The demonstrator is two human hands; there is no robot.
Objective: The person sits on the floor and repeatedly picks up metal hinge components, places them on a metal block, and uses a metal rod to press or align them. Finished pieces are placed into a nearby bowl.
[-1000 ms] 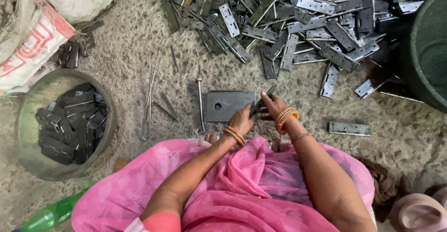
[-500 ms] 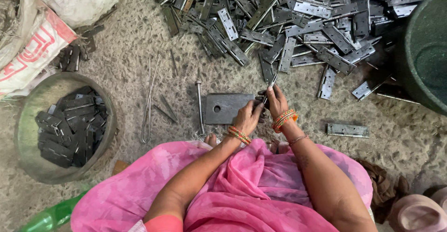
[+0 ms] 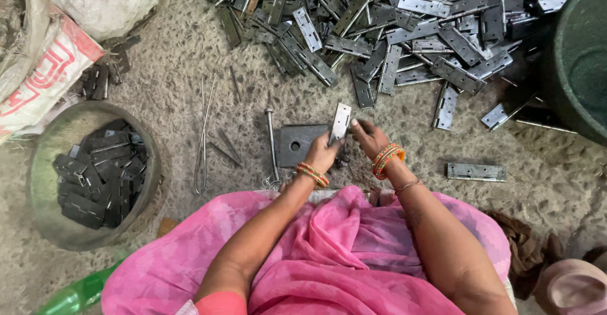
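You see soft, even daylight with faint shadows, sharp focus at centre, slight wide-angle stretching at the frame's edges, and no glare.

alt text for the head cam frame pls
Both hands, left hand and right hand, hold a metal hinge upright over a dark steel block on the ground. A hinge pile lies beyond; a basin of dark parts sits left.
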